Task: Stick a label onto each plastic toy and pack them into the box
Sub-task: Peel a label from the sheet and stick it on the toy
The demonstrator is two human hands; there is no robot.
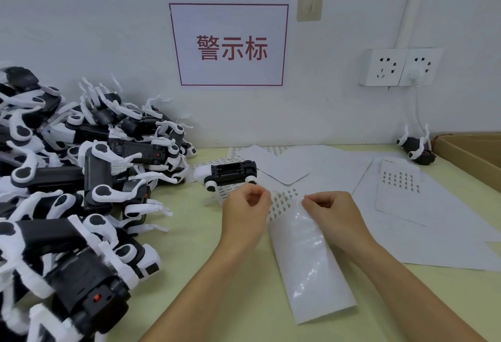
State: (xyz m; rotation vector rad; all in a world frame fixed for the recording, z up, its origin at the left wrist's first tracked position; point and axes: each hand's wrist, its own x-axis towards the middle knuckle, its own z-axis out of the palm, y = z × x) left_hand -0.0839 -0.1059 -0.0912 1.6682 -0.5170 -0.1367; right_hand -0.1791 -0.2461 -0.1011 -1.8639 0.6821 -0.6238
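Left hand (245,207) and right hand (329,213) each pinch the label sheet (306,255), apparently peeling a label.

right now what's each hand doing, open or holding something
Left hand: pinching the top edge of the label sheet.
Right hand: pinching the same sheet at its top edge.

toy pile (67,179) cut by left + bottom edge, lower toys buried | box (471,157) cut at right edge, inside unseen | label sheet (303,246) print too small to read, top corners hid by fingers (260,196) | lone toy (225,172) markings unreadable | far toy (416,148) small, blurry | forearms cut at bottom
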